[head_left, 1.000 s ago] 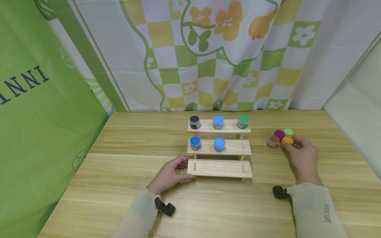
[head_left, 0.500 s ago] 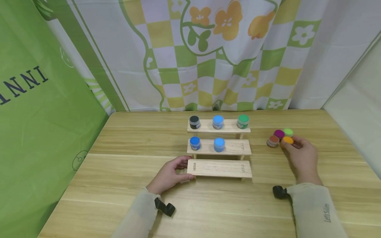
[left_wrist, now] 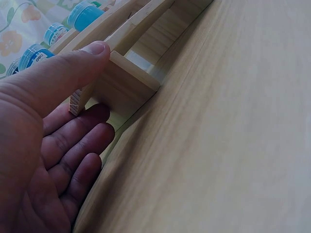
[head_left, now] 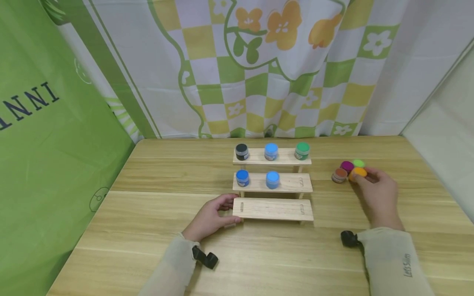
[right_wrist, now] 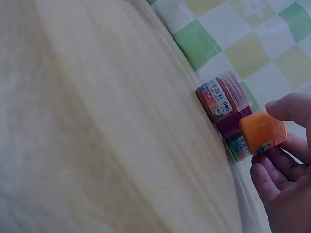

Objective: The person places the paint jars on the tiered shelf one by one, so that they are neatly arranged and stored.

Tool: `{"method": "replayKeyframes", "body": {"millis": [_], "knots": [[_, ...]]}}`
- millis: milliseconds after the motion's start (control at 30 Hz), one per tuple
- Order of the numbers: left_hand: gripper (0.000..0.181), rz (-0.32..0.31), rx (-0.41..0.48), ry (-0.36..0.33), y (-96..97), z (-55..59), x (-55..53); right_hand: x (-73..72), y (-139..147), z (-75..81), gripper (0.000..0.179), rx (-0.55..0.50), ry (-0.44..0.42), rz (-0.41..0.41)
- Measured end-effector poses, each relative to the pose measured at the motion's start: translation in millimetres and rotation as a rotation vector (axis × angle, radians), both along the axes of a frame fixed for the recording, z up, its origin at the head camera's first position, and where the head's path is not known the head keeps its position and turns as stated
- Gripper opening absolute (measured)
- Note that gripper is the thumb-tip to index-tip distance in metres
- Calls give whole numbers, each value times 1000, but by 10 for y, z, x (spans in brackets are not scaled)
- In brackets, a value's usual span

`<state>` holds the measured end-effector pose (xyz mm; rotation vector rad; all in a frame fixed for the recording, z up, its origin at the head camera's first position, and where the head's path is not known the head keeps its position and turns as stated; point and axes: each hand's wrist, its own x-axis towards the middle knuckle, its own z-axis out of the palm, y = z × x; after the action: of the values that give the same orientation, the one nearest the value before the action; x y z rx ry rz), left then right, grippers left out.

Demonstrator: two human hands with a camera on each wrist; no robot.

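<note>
My right hand (head_left: 379, 197) pinches an orange paint jar (right_wrist: 262, 131) between thumb and fingers, tilted and raised a little off the table. Close beside it stand a brown paint jar (head_left: 339, 175), a purple paint jar (head_left: 347, 166) and a light green paint jar (head_left: 358, 164). At the left end of a three-step wooden display rack (head_left: 273, 209), my left hand (head_left: 211, 216) holds the lowest step, thumb at the front edge and fingers behind. In the left wrist view, the thumb (left_wrist: 92, 51) lies against the wood and the other fingers curl below.
On the top step sit a black jar (head_left: 242, 152), a light blue jar (head_left: 271, 151) and a green jar (head_left: 302, 151). The middle step bears a dark blue jar (head_left: 242, 178) and another light blue jar (head_left: 272, 179). A patterned curtain (head_left: 259, 82) hangs behind the table.
The right hand has lifted the orange paint jar slightly off the table and shifted a little to the right. The left hand and the rack have stayed put.
</note>
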<state>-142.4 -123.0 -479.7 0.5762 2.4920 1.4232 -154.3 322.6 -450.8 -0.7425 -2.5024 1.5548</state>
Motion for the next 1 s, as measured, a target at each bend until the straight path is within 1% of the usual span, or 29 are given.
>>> {"method": "replayKeyframes", "body": {"millis": [133,200,233,267,400,433,467,500,633,700,800,1000], "knots": [[67,3,-1,-4,5,12,1,9,-26,46,73,-40,7,-16],[67,3,-3,-6,6,13,-1,18,-36,72,73,-84,17,-22],[67,4,-3,-6,7,14,-2,22,-39,86,73,-140,30,-25],[67,3,-3,-6,7,14,-3,28,-41,98,74,-160,35,-24],[66,2,1,-3,6,13,-4,35,-41,128,74,-192,42,-4],[65,2,3,-3,6,14,-3,35,-39,130,74,-177,40,7],[65,3,4,-3,5,16,-2,37,-39,133,74,-124,31,20],[65,4,4,-3,5,18,-1,38,-40,136,74,-96,31,29],[66,4,6,-5,5,20,1,45,-61,170,73,-2,28,62],[66,3,6,-7,5,18,0,49,-77,193,73,26,26,78],[65,4,5,-8,5,18,1,55,-95,218,73,40,31,106],[65,6,2,-9,5,18,5,74,-115,247,72,97,76,157]]}}
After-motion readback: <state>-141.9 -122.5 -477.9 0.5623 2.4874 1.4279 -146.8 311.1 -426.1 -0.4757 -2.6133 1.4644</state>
